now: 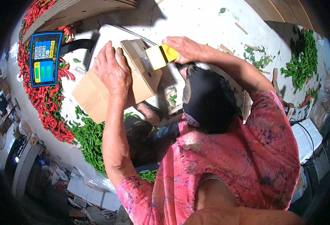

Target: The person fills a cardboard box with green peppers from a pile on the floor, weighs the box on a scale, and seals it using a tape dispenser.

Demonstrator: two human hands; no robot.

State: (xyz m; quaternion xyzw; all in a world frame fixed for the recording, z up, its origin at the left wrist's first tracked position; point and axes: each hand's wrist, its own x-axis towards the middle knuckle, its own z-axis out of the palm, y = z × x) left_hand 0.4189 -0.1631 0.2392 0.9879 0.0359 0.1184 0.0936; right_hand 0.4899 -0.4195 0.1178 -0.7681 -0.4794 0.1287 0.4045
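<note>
A cardboard box (141, 84) stands tilted in the view, over the pale platform (106, 31) of an electronic scale. My left hand (113, 69) lies flat on the box's cardboard, its fingers stretched out, gripping nothing. Shut in my right hand (184, 49) is a yellow tape dispenser (156, 57), which touches the box's far right side. Clear tape shows on the cardboard beside it. The underside of the box is hidden.
The scale's keypad display (46, 57) stands at left on a black arm. Red chili peppers (41, 112) are heaped behind it, with green peppers (89, 140) nearer me. More green peppers (302, 59) lie at right, near wooden sticks (226, 49) and loose leaves (259, 60).
</note>
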